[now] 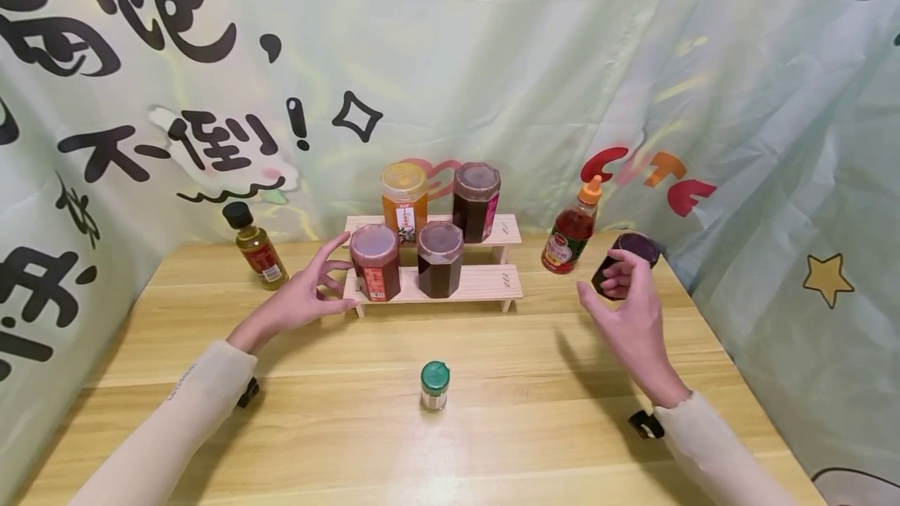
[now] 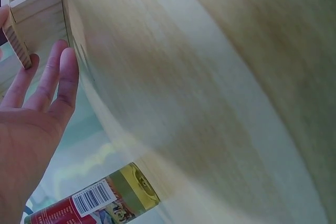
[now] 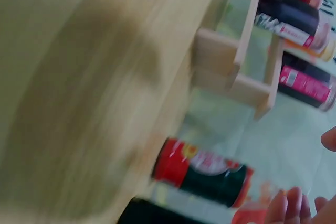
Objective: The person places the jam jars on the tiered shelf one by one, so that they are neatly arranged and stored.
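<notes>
In the head view my left hand (image 1: 309,293) is at the left end of a two-step wooden stand (image 1: 485,281), fingers spread beside a jar of reddish preserve (image 1: 375,260). The left wrist view shows its fingers fairly straight beside the stand's end; whether they touch the jar is unclear. My right hand (image 1: 633,318) hovers in front of a dark jar (image 1: 638,247) at the table's right, thumb apart from loosely bent fingers. That hand partly hides the jar and appears to hold nothing. Left of it stands a red sauce bottle (image 1: 569,236) with an orange nozzle.
A second dark jar (image 1: 440,260) shares the lower step. On the upper step are an amber jar (image 1: 405,201) and another dark jar (image 1: 476,205). An oil bottle (image 1: 258,248) stands at back left, a green-capped shaker (image 1: 435,386) at front middle. Printed cloth (image 1: 450,61) hangs behind the table.
</notes>
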### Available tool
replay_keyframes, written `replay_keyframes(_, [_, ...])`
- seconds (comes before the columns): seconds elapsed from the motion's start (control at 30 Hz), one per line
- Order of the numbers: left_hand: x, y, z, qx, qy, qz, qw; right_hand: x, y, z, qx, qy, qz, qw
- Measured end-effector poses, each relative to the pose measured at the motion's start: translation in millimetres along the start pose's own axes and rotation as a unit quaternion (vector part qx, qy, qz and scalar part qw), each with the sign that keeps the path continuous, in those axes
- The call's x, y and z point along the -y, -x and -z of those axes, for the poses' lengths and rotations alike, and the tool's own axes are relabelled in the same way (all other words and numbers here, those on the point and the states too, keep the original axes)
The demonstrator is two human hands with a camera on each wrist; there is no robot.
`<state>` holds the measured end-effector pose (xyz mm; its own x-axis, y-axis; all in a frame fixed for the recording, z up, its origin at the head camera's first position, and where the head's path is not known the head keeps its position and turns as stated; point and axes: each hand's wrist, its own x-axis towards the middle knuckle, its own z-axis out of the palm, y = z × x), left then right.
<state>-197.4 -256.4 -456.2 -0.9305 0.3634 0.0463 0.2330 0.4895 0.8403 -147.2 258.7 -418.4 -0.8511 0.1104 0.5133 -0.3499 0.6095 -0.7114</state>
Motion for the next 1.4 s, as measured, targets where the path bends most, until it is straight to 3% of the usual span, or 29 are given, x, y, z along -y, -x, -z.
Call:
replay_keyframes(0.2, [1.3, -0.2, 0.0, 0.002, 0.000, 0.004, 1.0000, -22.5, 2.7, 21.1, -0.039, 0.044, -0.052, 0.9969])
replay_keyframes(0.37, [1.6, -0.4, -0.4, 0.004, 0.003, 0.005, 1.0000, -40.3, -0.2, 33.1, -0.050, 0.049, -0.108, 0.9916])
replay_keyframes(0.53, [3.4, -0.7, -0.8, 0.003, 0.000, 0.004, 1.0000, -57.0, -8.7, 40.6, -0.014, 0.026, -0.174, 0.9842])
replay_keyframes(0.73, [3.8, -0.9, -1.1, 0.002, 0.004, 0.004, 1.0000, -74.0, -23.2, 40.7, 0.058, -0.034, -0.221, 0.9730])
replay_keyframes(0.83, [3.7, -1.0, -1.2, 0.002, 0.005, 0.004, 1.0000, -81.8, -29.7, 37.1, 0.077, -0.048, -0.226, 0.9699])
replay_keyframes(0.97, [3.3, -1.4, -0.3, 0.002, 0.005, 0.005, 1.0000, -91.1, -35.8, 31.5, 0.078, -0.048, -0.211, 0.9733])
replay_keyframes(1.4, [4.9, -1.6, -0.6, 0.002, -0.003, -0.002, 1.0000, -109.8, -38.0, 26.3, 0.073, 0.016, -0.146, 0.9864])
